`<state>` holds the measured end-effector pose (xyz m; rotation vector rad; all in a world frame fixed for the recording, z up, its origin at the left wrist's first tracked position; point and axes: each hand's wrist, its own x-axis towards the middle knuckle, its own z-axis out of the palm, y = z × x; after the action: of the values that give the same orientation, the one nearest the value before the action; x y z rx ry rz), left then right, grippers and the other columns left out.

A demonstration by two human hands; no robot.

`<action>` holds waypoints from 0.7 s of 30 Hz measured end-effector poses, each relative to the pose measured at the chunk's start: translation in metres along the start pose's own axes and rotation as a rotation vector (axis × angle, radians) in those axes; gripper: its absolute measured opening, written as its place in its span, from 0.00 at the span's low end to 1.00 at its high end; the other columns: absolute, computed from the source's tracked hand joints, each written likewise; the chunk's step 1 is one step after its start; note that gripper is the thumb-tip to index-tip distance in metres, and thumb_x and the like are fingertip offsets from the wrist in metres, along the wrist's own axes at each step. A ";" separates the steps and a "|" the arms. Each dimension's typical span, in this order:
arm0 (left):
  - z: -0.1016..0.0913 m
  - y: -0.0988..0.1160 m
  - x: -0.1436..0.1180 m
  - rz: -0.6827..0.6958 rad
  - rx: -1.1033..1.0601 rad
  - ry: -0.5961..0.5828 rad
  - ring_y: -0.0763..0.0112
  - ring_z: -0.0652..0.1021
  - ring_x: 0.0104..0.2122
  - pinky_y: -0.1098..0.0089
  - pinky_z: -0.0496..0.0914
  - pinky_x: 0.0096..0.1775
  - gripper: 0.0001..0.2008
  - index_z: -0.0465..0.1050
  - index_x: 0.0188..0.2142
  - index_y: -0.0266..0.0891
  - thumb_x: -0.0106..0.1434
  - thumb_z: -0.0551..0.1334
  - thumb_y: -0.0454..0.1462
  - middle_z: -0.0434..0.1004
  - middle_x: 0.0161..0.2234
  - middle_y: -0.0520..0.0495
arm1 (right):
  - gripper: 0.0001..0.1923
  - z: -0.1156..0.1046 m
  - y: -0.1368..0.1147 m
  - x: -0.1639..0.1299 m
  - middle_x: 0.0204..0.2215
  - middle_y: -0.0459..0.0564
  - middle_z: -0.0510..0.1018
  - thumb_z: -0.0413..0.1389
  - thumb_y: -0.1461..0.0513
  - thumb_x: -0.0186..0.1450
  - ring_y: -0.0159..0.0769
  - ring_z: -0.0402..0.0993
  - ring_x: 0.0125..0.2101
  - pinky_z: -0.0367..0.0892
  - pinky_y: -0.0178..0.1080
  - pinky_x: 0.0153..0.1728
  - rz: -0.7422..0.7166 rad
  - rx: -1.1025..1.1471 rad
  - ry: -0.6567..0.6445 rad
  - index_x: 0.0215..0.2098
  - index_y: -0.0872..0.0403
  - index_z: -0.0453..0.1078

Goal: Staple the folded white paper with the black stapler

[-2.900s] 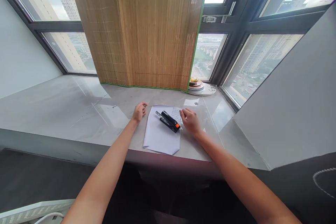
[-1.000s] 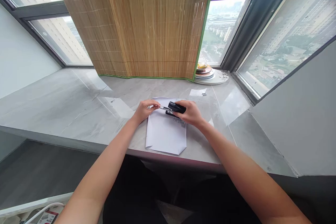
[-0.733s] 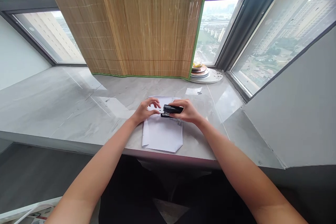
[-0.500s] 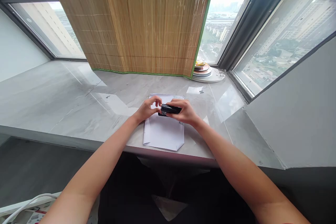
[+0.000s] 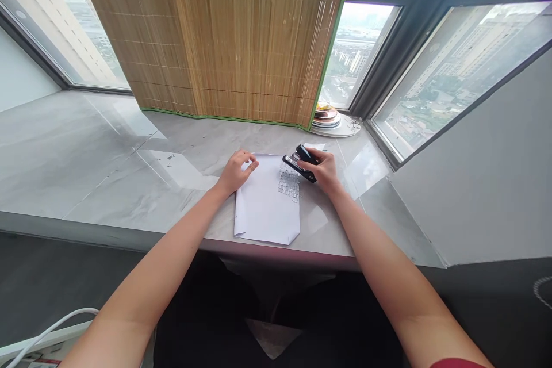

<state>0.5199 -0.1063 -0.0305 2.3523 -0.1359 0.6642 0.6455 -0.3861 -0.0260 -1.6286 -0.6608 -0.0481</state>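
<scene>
My right hand (image 5: 324, 170) grips a black stapler (image 5: 307, 172) over the upper right side of a stack of white paper (image 5: 265, 207). The stapler's jaws are spread apart at the end facing left. My left hand (image 5: 236, 172) rests by the paper's upper left corner, thumb and fingers apart, with nothing visible between them. Dark grid-like marks (image 5: 288, 187) cover the paper's upper right part, and its lower corners are creased or folded.
The paper lies on a grey marble-look ledge (image 5: 107, 167) near its front edge. A bamboo blind (image 5: 224, 40) hangs behind. Stacked plates (image 5: 326, 119) stand at the back right by the windows. A white cable (image 5: 64, 319) is at the lower left.
My right hand has moved the stapler right and away from my left hand, tilting it with its jaws showing. The marks on the paper are now uncovered. My left hand has shifted slightly left.
</scene>
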 end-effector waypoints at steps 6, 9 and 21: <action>0.001 -0.005 0.003 -0.067 -0.045 -0.080 0.67 0.70 0.32 0.65 0.67 0.39 0.19 0.63 0.28 0.41 0.74 0.56 0.46 0.68 0.33 0.48 | 0.24 -0.005 0.014 0.008 0.40 0.49 0.86 0.70 0.51 0.54 0.48 0.82 0.42 0.76 0.47 0.46 0.045 -0.064 0.128 0.47 0.51 0.83; 0.001 -0.007 0.004 -0.082 -0.048 -0.089 0.68 0.67 0.30 0.65 0.65 0.36 0.21 0.57 0.26 0.42 0.75 0.54 0.46 0.64 0.29 0.50 | 0.23 -0.004 0.013 0.010 0.39 0.49 0.86 0.70 0.53 0.54 0.48 0.82 0.40 0.75 0.46 0.45 0.041 -0.116 0.135 0.47 0.51 0.83; 0.002 -0.009 0.008 -0.031 -0.060 -0.108 0.65 0.69 0.30 0.64 0.64 0.35 0.21 0.60 0.24 0.42 0.74 0.53 0.47 0.66 0.27 0.48 | 0.19 0.001 0.012 0.011 0.36 0.48 0.84 0.70 0.55 0.55 0.44 0.80 0.38 0.73 0.43 0.42 -0.081 -0.285 0.047 0.44 0.51 0.83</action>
<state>0.5298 -0.1000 -0.0329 2.3284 -0.1649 0.5115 0.6600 -0.3811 -0.0325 -1.8670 -0.7076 -0.2482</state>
